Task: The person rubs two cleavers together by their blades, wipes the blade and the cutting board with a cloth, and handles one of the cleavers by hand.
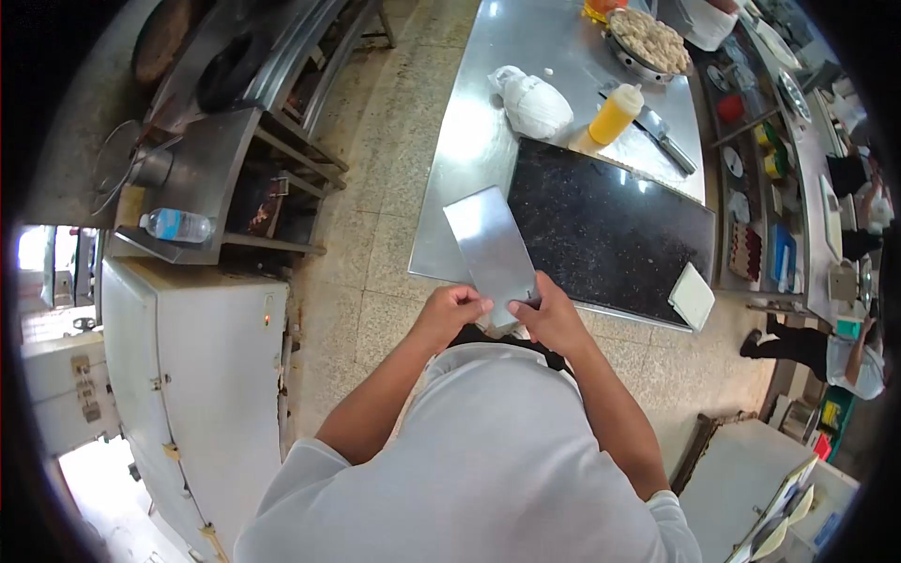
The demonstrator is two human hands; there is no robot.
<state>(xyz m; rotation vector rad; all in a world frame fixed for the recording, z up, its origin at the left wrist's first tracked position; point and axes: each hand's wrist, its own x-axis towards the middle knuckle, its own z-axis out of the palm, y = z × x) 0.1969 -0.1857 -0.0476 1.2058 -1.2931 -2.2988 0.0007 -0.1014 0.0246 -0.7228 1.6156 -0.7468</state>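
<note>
Close to my waist, both hands are on a broad rectangular metal blade, which points away from me past the table's near edge. Its handle is not visible, so I cannot tell whether it is a cleaver or a scraper. My right hand grips the lower right corner, thumb on top. At the lower left corner, the fingers of my left hand are pinched together against the edge. A black cutting board lies just beyond, with a folded white cloth on its near right corner.
On the steel table are a white plastic bag, a yellow squeeze bottle, a knife and a bowl of pale food. A water bottle lies left, above a white cabinet. Other people stand at right.
</note>
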